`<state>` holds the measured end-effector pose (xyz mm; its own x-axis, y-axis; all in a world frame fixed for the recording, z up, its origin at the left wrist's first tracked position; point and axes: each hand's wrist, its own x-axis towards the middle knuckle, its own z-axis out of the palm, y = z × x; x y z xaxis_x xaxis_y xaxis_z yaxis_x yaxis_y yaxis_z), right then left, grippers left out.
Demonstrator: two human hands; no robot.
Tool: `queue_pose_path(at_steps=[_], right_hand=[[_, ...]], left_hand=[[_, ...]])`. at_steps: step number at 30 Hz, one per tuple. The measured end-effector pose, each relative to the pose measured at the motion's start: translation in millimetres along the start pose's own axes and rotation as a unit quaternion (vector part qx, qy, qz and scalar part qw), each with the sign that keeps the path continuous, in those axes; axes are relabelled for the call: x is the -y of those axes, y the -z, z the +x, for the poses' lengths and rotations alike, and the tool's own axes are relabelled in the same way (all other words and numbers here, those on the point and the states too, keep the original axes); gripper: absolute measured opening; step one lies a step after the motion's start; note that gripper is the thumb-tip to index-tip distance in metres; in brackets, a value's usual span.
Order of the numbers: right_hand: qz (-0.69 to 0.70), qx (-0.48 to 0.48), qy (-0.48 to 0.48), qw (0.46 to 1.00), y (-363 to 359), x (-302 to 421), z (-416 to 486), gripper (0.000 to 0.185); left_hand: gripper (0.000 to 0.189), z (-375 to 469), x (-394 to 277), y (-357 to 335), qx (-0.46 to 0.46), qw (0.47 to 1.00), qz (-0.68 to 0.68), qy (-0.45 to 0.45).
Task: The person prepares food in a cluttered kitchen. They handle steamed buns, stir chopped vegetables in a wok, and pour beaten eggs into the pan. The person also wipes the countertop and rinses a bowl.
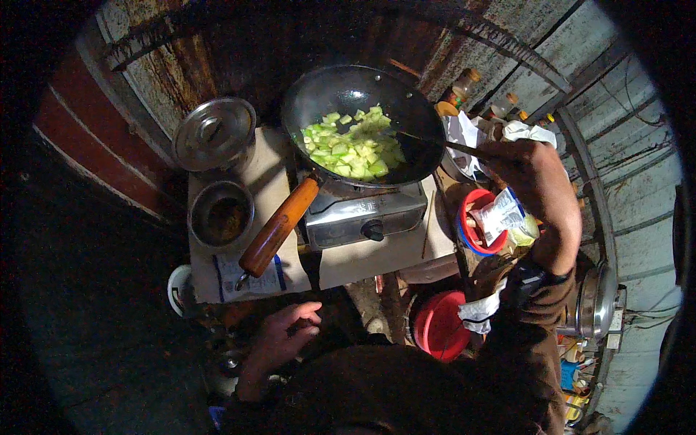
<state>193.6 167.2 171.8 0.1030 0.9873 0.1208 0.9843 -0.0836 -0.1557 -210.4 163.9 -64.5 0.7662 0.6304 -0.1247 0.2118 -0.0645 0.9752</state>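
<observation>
A dark wok with a wooden handle sits on a gas stove with a black knob. Chopped pale green vegetable pieces lie in the wok. My right hand grips the handle of a utensil that reaches over the wok's right rim; its far end is among the pieces. Below the table's front edge, in shadow, my left hand hangs with its fingers partly curled and nothing in it. It does not touch the wok's handle.
Left of the stove stand a lidded metal pot and a metal bowl with dark remains. A red container holding packets is at the right, near jars. A red bucket stands lower down. A thin stick lies beside the stove.
</observation>
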Motion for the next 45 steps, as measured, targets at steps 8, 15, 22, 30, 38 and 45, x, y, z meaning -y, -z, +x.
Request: queue_pose_path(at_steps=[8, 15, 22, 30, 38, 45], right_hand=[[-0.021, -0.085, 0.008, 0.996, -49.0, -24.6, 4.8, 0.018], [-0.019, -0.039, -0.024, 0.999, -84.5, -12.1, 23.0, 0.028], [-0.014, -0.047, -0.031, 0.998, -30.8, -25.0, -37.6, 0.024], [0.007, -0.022, -0.085, 0.996, -27.4, -21.3, -29.7, 0.024], [0.0, -0.104, -0.013, 0.995, -53.7, -4.3, -21.3, 0.028], [-0.027, -0.101, -0.047, 0.993, -76.0, -11.5, -11.7, 0.027]], left_hand=[[0.046, 8.0, -1.4, -0.1, 0.015, 1.0, -0.01, -0.014], [0.049, 14.1, -5.2, -0.9, 0.064, 0.998, 0.007, 0.015], [0.047, 8.4, -2.2, 0.4, 0.023, 1.0, 0.006, 0.004], [0.048, 9.6, -0.5, -0.9, 0.049, 0.998, -0.012, 0.022], [0.045, 9.4, -1.1, -5.8, 0.021, 1.0, 0.005, -0.006], [0.045, 8.6, -2.9, -4.0, 0.024, 1.0, -0.007, 0.004]])
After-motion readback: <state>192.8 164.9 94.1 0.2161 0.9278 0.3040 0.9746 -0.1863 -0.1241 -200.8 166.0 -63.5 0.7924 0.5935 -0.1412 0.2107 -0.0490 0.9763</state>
